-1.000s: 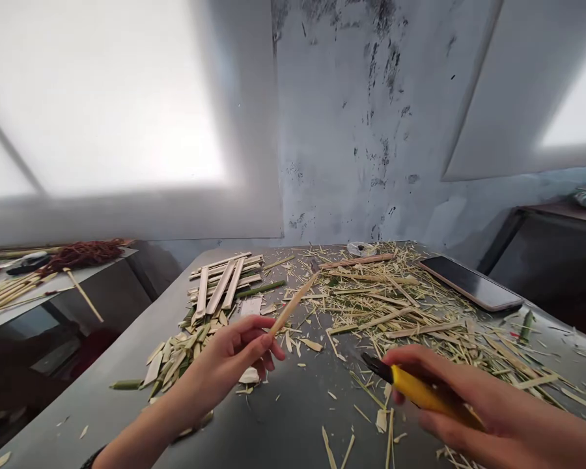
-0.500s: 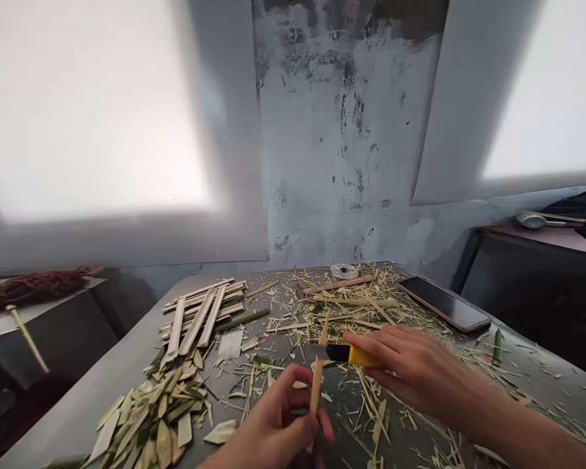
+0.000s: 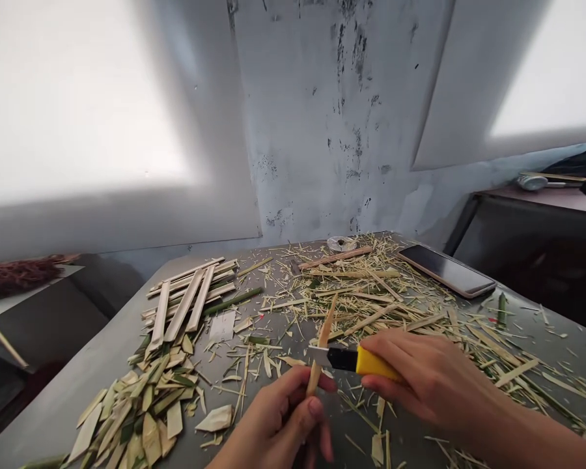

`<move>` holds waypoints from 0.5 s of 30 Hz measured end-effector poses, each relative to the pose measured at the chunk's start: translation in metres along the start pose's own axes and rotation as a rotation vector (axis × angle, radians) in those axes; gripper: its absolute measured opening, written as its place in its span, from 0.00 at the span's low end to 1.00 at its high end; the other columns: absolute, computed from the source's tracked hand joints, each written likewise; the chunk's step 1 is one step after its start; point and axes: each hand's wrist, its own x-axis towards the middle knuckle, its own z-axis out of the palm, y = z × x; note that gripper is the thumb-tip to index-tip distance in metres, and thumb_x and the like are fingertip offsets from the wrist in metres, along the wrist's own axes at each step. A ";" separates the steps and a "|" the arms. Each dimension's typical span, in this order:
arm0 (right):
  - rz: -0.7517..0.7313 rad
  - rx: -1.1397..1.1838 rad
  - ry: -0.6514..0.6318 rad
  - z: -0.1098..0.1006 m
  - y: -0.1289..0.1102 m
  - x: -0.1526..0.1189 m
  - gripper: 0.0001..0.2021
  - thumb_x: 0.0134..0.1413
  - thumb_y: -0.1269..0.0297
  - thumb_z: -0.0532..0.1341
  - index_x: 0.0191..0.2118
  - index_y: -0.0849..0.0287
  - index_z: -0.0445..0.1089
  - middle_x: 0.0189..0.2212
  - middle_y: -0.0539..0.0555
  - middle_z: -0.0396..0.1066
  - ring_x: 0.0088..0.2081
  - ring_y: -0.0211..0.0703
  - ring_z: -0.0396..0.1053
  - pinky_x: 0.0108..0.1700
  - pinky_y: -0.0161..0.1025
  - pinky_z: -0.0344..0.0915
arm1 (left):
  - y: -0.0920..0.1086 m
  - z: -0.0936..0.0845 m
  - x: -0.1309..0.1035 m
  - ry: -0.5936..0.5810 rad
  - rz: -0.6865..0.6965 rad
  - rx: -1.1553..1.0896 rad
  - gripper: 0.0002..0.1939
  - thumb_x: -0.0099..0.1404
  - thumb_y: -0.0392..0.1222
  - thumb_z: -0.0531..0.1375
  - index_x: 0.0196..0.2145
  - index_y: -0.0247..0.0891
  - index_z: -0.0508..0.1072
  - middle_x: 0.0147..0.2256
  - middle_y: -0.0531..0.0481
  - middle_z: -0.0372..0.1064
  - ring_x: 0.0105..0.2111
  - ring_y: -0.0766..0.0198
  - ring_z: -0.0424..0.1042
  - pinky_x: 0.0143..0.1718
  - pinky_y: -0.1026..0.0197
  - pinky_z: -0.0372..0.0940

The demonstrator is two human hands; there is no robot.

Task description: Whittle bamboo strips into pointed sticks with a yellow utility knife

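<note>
In my left hand (image 3: 288,417) a narrow bamboo strip (image 3: 326,326) is pinched near its lower end, its pointed tip slanting up and away from me. My right hand (image 3: 420,374) is wrapped round the yellow handle of a utility knife (image 3: 344,359). The knife's short blade lies across the strip just above my left fingers. Thin shavings (image 3: 366,306) are scattered over the table behind and around both hands.
On the grey table (image 3: 185,391) lie a stack of split bamboo slats (image 3: 188,303) and a heap of bamboo chips (image 3: 146,407), both left. A phone (image 3: 446,270) rests at the back right. A clear round spool (image 3: 342,243) sits near the wall.
The view has tilted down, so the table shows higher. The strip leans more to the right, and the knife now crosses it closer to my left fingers. Both grips are kept.
</note>
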 end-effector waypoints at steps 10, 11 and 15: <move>-0.016 -0.199 0.046 0.003 -0.003 0.003 0.15 0.75 0.51 0.52 0.43 0.56 0.66 0.28 0.48 0.73 0.24 0.39 0.70 0.27 0.38 0.53 | 0.012 0.001 0.002 0.070 -0.045 -0.125 0.25 0.72 0.64 0.57 0.52 0.40 0.70 0.29 0.54 0.72 0.13 0.78 0.59 0.13 0.74 0.51; -0.011 -0.235 0.052 0.002 0.001 0.003 0.15 0.75 0.50 0.52 0.43 0.56 0.66 0.28 0.49 0.73 0.24 0.39 0.71 0.26 0.38 0.53 | 0.013 -0.001 0.003 0.059 -0.045 -0.171 0.24 0.73 0.63 0.58 0.52 0.40 0.70 0.30 0.54 0.72 0.13 0.77 0.61 0.13 0.74 0.54; 0.152 -0.451 0.104 -0.014 0.032 0.002 0.21 0.76 0.47 0.48 0.41 0.56 0.68 0.19 0.49 0.68 0.15 0.38 0.62 0.21 0.37 0.44 | 0.014 -0.011 0.003 -0.057 -0.079 -0.306 0.22 0.72 0.61 0.59 0.50 0.40 0.70 0.29 0.54 0.72 0.14 0.72 0.69 0.14 0.72 0.63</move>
